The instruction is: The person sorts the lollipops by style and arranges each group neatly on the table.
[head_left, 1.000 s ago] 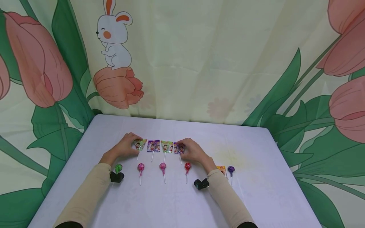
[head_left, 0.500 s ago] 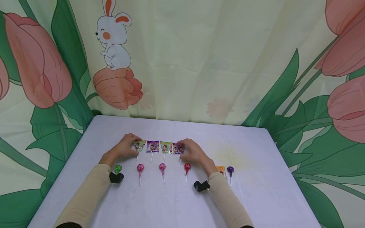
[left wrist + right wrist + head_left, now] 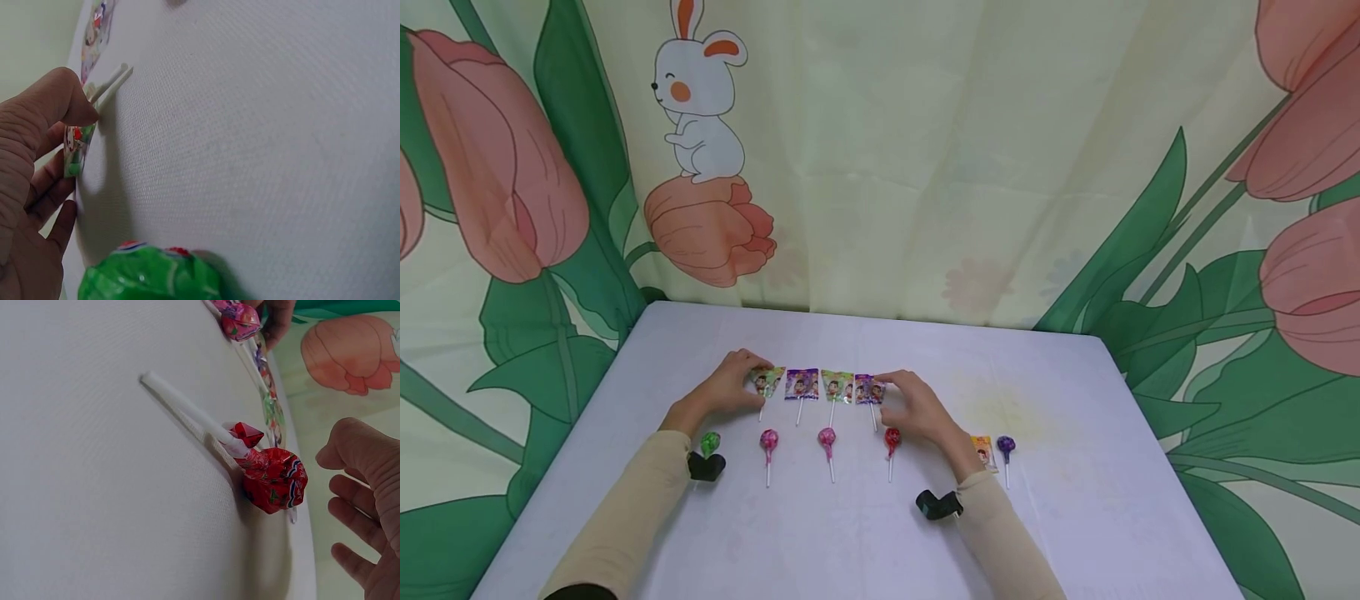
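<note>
At the left end of a row of flat-wrapped lollipops, my left hand point(image 3: 730, 387) holds a green flat-wrapped lollipop point(image 3: 769, 382) by its left side, between thumb and fingers. To its right lie a purple flat-wrapped lollipop point(image 3: 802, 384), another green one point(image 3: 837, 386) and a second purple one point(image 3: 869, 388), sticks toward me. My right hand point(image 3: 921, 408) is beside that last purple one, thumb and fingers spread and holding nothing. Below my right hand lies a red round lollipop point(image 3: 275, 481). A green round lollipop point(image 3: 150, 275) lies near my left wrist.
Two pink round lollipops point(image 3: 768, 440) lie in the nearer row. By my right forearm are an orange flat-wrapped lollipop point(image 3: 983, 452) and a purple round one point(image 3: 1006, 445). The white-covered table point(image 3: 820, 542) meets a printed curtain point(image 3: 910, 167) at the back.
My right hand has let go of the right-hand purple flat-wrapped lollipop and drawn slightly right and toward me. My left hand has stayed in place.
</note>
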`<state>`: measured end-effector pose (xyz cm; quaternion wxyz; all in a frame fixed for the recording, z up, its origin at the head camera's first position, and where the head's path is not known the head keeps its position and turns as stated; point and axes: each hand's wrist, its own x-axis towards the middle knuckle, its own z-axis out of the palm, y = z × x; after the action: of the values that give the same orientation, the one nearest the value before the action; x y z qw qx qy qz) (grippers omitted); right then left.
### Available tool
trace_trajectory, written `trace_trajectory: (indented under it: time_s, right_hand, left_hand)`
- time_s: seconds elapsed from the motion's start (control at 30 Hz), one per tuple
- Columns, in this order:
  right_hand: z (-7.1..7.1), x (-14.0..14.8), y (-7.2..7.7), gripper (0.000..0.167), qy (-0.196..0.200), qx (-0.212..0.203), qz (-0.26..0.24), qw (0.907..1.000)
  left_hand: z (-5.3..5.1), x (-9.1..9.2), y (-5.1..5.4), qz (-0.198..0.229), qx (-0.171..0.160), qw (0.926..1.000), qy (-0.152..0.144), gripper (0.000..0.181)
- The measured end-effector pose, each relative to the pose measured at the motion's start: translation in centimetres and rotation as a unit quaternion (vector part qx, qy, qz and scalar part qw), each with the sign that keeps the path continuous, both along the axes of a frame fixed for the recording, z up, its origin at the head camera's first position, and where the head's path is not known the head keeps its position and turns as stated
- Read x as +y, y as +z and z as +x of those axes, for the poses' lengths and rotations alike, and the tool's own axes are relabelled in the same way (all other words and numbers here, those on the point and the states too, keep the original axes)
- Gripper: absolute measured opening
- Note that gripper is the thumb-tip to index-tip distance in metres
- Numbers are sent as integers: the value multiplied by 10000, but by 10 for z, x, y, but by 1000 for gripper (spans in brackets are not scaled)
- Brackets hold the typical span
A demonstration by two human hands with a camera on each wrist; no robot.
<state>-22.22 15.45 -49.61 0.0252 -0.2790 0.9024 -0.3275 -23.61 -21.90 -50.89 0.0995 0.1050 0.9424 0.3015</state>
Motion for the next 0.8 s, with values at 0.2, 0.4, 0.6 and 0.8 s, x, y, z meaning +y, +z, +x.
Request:
trace_trajectory:
  time_s: [0.2, 0.4, 0.6, 0.8]
  right_hand:
    - [10, 4, 1, 59, 8, -88, -118, 9999]
    - [17, 8, -1, 59, -24, -36, -157, 9999]
    - [26, 13, 1, 57, -100, 43, -109, 9999]
    - [36, 19, 5, 58, -135, -9, -226, 9997]
  left_hand:
    - [1, -1, 0, -28, 18, 10000, 5, 63]
    - [0, 0, -1, -48, -8, 10000, 27, 63]
    - [0, 0, -1, -5, 29, 10000, 5, 62]
    - [1, 0, 1, 24, 0, 10000, 21, 62]
